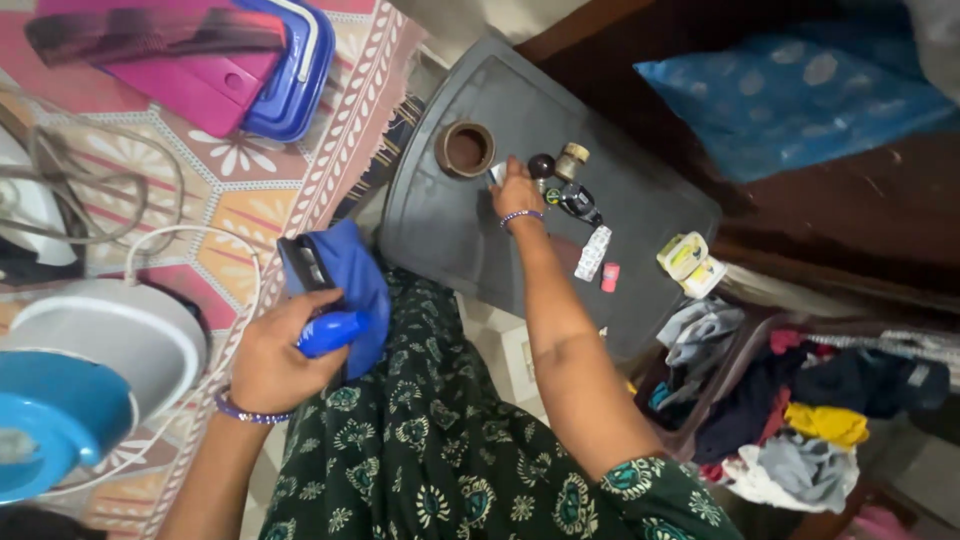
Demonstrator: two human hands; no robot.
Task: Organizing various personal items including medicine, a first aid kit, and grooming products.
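My left hand grips a small blue bottle together with a blue cloth pouch held over my green patterned dress. My right hand reaches out to the grey plastic table and closes on a small white object beside a brown cup. Next to that hand stand a dark round bottle and a small jar with a pale lid. A black item, a white blister strip and a small pink piece lie just past my wrist.
A yellow-white box sits at the table's right edge. A basket of mixed clothes lies lower right. On the patterned mat rest a pink and blue case, cables, a white bowl and a blue tub. A blue cushion lies on dark wood.
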